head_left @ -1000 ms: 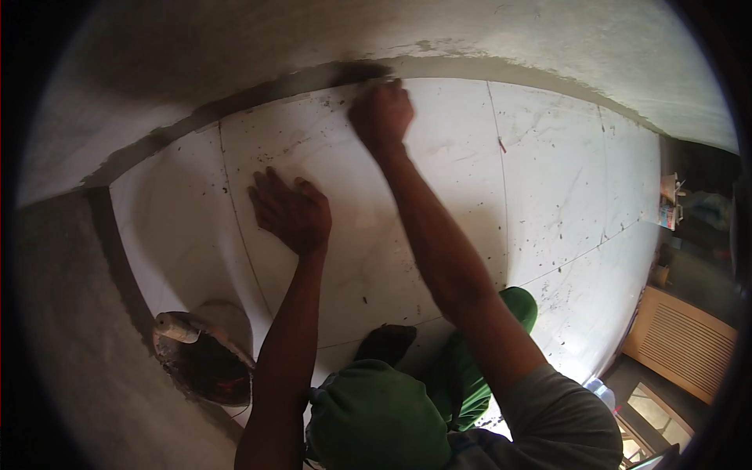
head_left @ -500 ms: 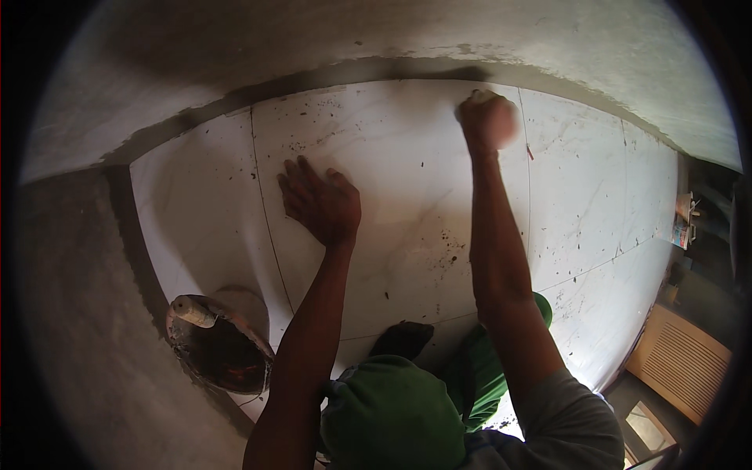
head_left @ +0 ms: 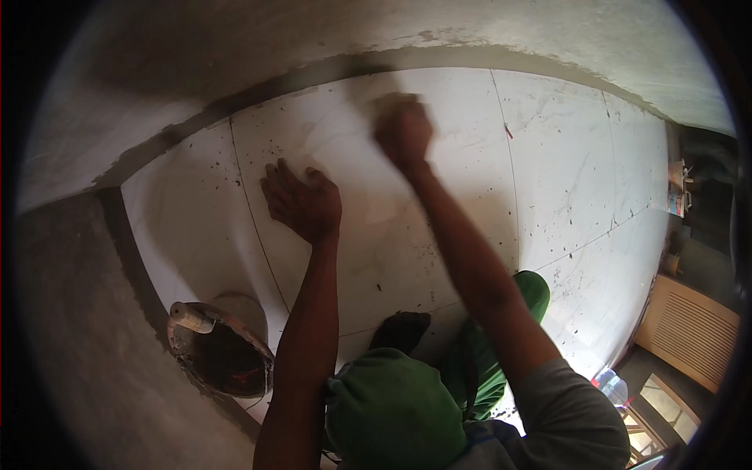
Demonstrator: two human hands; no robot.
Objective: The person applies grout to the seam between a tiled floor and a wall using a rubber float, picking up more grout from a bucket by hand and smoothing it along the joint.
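My left hand point(head_left: 304, 202) lies flat on a large white tile point(head_left: 360, 266), fingers apart, holding nothing. Farther off and to its right, my right hand point(head_left: 407, 135) is closed round a beige wad point(head_left: 395, 102), like a sponge or cloth. Motion blurs both hand and wad, so the exact kind cannot be told. The hand is over the far part of the same tile, short of the wall. Dark crumbs and smudges dot the tile's surface. Beside my left forearm stands a mortar-stained bucket point(head_left: 262, 352) with dark contents. A pale, thick handle point(head_left: 192, 317) rests across its rim.
Bare plastered walls point(head_left: 439, 27) close in the far side and the left. More white tiles point(head_left: 572, 172) stretch right, with thin dark joints and a small red piece point(head_left: 508, 131). A dark shoe point(head_left: 401, 329) and my green-clad knee point(head_left: 534, 290) are near. Slatted wooden panel point(head_left: 689, 333) at right.
My right hand has swept left across the tile with the beige wad. My left hand keeps its place on the tile; the whole view has shifted slightly.
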